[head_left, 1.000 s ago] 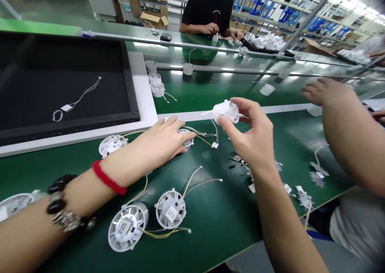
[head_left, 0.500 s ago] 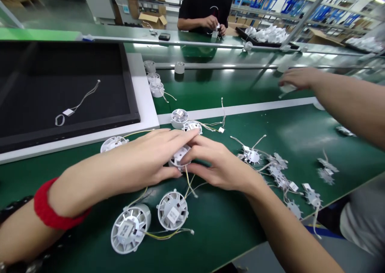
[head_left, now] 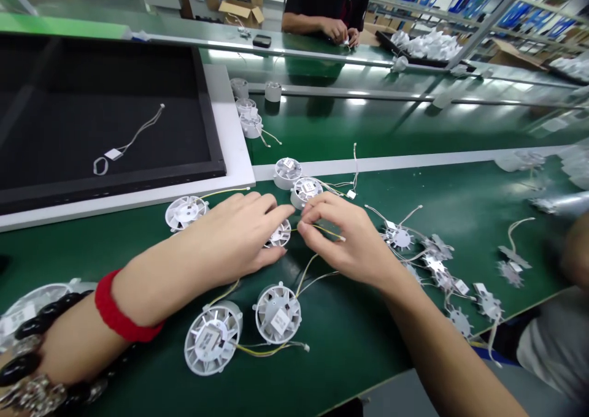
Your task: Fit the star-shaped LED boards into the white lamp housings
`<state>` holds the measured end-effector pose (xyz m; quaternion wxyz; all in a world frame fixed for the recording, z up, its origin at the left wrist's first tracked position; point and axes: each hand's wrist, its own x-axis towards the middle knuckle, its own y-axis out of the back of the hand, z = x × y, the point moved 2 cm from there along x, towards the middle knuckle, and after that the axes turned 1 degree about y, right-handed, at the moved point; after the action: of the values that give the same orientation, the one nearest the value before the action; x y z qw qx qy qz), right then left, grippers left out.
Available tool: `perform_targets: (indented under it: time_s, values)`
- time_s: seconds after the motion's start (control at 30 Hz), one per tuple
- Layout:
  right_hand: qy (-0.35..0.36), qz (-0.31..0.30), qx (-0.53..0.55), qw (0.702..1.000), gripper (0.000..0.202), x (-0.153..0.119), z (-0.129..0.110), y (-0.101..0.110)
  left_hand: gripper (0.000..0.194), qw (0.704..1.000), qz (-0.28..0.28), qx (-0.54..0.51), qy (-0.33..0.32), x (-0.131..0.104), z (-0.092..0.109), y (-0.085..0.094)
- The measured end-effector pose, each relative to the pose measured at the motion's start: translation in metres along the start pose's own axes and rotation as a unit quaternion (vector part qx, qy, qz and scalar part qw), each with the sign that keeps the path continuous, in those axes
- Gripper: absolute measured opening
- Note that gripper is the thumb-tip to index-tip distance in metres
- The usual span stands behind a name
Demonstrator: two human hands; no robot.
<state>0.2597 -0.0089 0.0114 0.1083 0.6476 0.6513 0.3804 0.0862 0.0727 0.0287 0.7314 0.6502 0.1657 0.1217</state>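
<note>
On the green counter (head_left: 340,349), the left hand (head_left: 242,230) holds a round white housing (head_left: 280,235) while the right hand (head_left: 350,239) pinches its yellow wire (head_left: 328,231), similar housings (head_left: 213,338) lying nearby and loose finned pieces (head_left: 400,238) right of the right forearm.

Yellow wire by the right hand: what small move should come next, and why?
Probably ease the yellow wire outward with the right hand, since its fingertips appear to pinch it near the round white housing, which the left hand holds between thumb and fingers.

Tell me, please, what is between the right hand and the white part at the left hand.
In the head view, a short stretch of yellow wire shows between the white part and the right hand.
</note>
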Motion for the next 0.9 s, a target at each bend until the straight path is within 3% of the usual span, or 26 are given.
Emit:
perform_targets:
  time_s: [0.07,0.2,0.33,0.5,0.63,0.7,0.8,0.9]
  values:
    - [-0.059,-0.012,-0.005,0.998,0.015,0.0,0.001,0.003,0.033,0.999,-0.009,0.039,0.01,0.0,0.0,0.0]
    - [-0.165,-0.068,-0.03,0.983,0.019,-0.001,0.005,0.004,0.036,0.999,0.0,0.051,0.011,0.0,-0.002,-0.001]
    - [-0.209,-0.122,-0.057,0.969,0.024,-0.002,0.008,-0.003,0.039,0.999,0.019,0.047,-0.02,-0.001,-0.001,-0.001]
    - [-0.245,-0.141,-0.103,0.954,0.031,-0.004,0.017,-0.005,0.042,0.992,-0.031,0.082,-0.086,-0.002,0.004,0.002]
    - [-0.224,-0.078,-0.183,0.954,0.037,-0.017,0.037,0.028,0.034,0.992,-0.056,0.086,-0.074,-0.002,0.007,0.006]
    - [-0.245,-0.025,-0.324,0.913,0.048,-0.029,0.052,0.056,0.033,0.993,-0.056,0.079,-0.065,-0.002,0.009,0.007]
    - [-0.323,-0.042,-0.421,0.847,0.06,-0.045,0.069,0.086,0.031,0.994,-0.046,0.074,-0.06,-0.003,0.012,0.007]
    - [-0.397,-0.079,-0.352,0.844,0.037,-0.049,0.068,0.094,0.033,0.996,-0.013,0.073,-0.058,-0.006,0.012,0.005]
